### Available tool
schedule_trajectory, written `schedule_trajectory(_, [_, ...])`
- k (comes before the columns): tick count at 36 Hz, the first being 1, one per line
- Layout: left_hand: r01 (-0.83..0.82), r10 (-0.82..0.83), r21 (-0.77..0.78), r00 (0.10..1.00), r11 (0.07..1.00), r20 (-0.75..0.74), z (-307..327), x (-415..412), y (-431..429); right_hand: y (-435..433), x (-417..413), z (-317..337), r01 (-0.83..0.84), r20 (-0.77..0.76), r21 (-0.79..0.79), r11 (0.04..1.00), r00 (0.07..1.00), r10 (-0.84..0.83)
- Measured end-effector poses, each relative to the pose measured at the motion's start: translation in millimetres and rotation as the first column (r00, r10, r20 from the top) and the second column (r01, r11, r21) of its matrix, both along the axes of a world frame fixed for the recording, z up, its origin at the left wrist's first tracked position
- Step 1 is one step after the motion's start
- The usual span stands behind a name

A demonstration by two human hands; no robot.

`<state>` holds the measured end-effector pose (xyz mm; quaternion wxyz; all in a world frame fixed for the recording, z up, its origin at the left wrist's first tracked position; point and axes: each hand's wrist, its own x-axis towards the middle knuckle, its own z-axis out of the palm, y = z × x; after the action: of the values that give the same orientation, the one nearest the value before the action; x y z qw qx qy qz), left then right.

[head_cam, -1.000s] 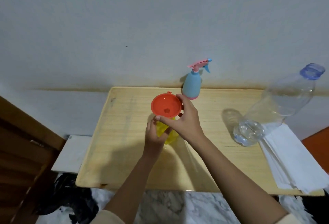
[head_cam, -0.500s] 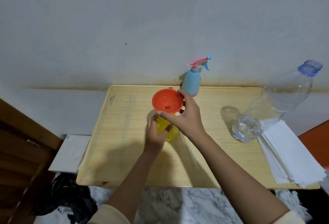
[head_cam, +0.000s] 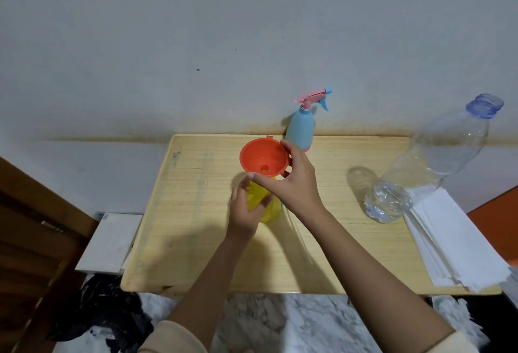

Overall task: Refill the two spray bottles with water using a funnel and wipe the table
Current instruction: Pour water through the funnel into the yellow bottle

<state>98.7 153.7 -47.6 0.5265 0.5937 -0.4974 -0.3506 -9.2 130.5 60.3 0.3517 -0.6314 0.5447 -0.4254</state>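
Head view: right hand (head_cam: pixel 294 184) pinches funnel (head_cam: pixel 260 159) rim; left hand (head_cam: pixel 243 214) grips yellow bottle (head_cam: pixel 271 209).

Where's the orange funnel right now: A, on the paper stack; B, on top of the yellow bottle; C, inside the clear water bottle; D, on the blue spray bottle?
B: the orange funnel sits over the yellow bottle, right hand pinching its rim, left hand holding the bottle.

Nothing readable on the table (head_cam: pixel 196 240) right now: blue spray bottle (head_cam: pixel 300 131) at its back edge, yellow spray bottle (head_cam: pixel 258 197) and orange funnel (head_cam: pixel 262 157) mid-table, clear bottle (head_cam: pixel 437 162) and paper stack (head_cam: pixel 454 240) at its right, no legible lettering.
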Motion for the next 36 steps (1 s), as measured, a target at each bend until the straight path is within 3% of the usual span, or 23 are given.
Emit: schedule_trajectory(36, [0.004, -0.004, 0.029, 1.0, 1.0, 0.0, 1.5, 3.2, -1.0, 0.1, 1.5, 6.1, 0.001, -0.013, -0.016, 1.0, 1.0, -0.001])
